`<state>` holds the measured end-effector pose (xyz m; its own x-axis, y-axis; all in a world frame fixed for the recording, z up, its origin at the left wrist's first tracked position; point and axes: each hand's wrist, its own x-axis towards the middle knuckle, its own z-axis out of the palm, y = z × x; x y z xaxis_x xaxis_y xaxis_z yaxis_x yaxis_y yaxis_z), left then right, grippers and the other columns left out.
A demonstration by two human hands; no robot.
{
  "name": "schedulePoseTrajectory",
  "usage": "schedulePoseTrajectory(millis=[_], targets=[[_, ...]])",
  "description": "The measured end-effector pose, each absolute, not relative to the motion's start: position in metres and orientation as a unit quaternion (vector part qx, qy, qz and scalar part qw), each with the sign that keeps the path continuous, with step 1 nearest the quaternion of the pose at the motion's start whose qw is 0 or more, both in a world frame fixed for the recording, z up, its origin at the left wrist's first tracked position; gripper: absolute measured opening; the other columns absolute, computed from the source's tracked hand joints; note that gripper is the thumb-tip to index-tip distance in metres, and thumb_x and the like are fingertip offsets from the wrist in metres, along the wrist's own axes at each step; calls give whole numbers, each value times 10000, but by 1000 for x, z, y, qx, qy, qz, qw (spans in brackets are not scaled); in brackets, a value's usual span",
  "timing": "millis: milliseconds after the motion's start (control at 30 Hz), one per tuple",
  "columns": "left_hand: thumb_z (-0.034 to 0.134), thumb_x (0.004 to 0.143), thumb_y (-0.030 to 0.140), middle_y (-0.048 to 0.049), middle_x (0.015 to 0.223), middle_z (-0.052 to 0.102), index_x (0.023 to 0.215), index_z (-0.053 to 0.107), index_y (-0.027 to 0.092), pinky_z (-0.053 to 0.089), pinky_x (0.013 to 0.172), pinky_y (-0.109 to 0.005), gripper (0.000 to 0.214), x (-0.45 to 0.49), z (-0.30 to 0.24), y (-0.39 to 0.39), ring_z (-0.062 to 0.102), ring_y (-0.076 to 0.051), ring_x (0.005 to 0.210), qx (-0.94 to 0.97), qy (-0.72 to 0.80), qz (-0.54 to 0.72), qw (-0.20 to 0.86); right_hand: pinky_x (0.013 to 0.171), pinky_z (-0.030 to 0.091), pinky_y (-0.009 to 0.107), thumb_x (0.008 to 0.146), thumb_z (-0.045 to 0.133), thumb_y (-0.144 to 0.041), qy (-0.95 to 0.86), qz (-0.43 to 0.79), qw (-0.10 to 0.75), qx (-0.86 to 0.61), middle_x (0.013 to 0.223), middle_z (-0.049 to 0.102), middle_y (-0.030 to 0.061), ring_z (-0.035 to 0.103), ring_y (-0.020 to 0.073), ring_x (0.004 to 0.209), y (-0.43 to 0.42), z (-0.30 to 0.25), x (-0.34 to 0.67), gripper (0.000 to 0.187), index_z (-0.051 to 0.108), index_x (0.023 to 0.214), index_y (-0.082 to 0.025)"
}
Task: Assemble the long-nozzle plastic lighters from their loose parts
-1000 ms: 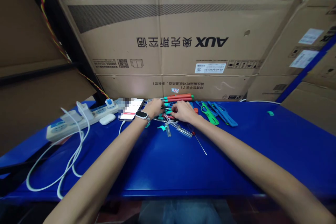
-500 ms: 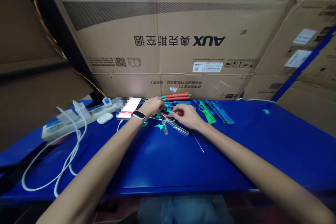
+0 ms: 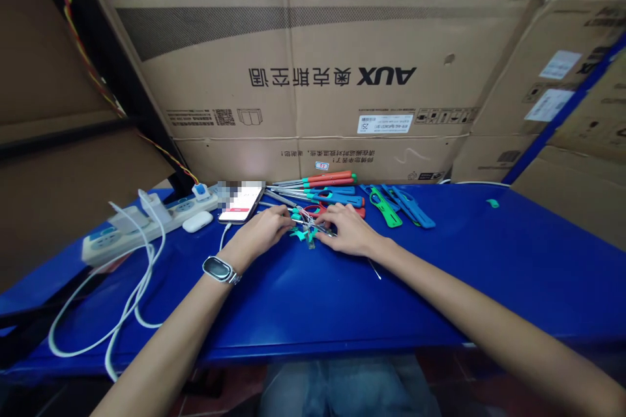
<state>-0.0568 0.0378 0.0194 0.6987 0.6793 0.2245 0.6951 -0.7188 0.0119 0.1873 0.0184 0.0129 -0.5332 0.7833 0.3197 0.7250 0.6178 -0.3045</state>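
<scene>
My left hand (image 3: 264,229) has its fingers closed in a pinch at the left end of a small pile of lighter parts; a thin metal piece shows between its fingertips and the pile. My right hand (image 3: 349,228) grips a clear lighter tank (image 3: 332,232), mostly hidden under the fingers. Between the hands lie thin white wires (image 3: 308,215) and small teal plastic pieces (image 3: 297,233). Just beyond are a red lighter casing (image 3: 315,210) and blue long-nosed lighters (image 3: 337,199) with metal tubes. Orange lighters (image 3: 330,178) are stacked behind them.
Right of the hands lie green (image 3: 386,208) and blue casings (image 3: 413,207). A phone (image 3: 242,202), white earbud case (image 3: 197,221) and power strip (image 3: 183,207) with looping white cables (image 3: 141,273) stand left. A cardboard wall (image 3: 332,32) rises behind the blue table (image 3: 303,313).
My left hand has drawn back toward me from the far stack to the loose parts. My right hand has lowered onto the clear tank. The view has shifted slightly.
</scene>
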Motion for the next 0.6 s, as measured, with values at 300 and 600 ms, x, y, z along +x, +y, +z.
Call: schedulePoseTrajectory(millis=[300,600], targets=[[408,984,190,-98,1012,605,1104,676,165,512,799,-329,294,-19,31,43,626,-210,881,-936,-306,-173,16,842,413,357,865,568,-238,-767,15,261,-586,950,642,75,574,232,949,-2,16,246,126,647,954,-198],[469,954,157,-71,927,635,901,696,181,480,775,-287,235,103,42,73,609,-196,879,-950,-272,-150,26,888,389,484,841,607,-378,-682,-94,168,-705,1172,623,219,523,371,1089,18,13,285,388,542,1144,-145]])
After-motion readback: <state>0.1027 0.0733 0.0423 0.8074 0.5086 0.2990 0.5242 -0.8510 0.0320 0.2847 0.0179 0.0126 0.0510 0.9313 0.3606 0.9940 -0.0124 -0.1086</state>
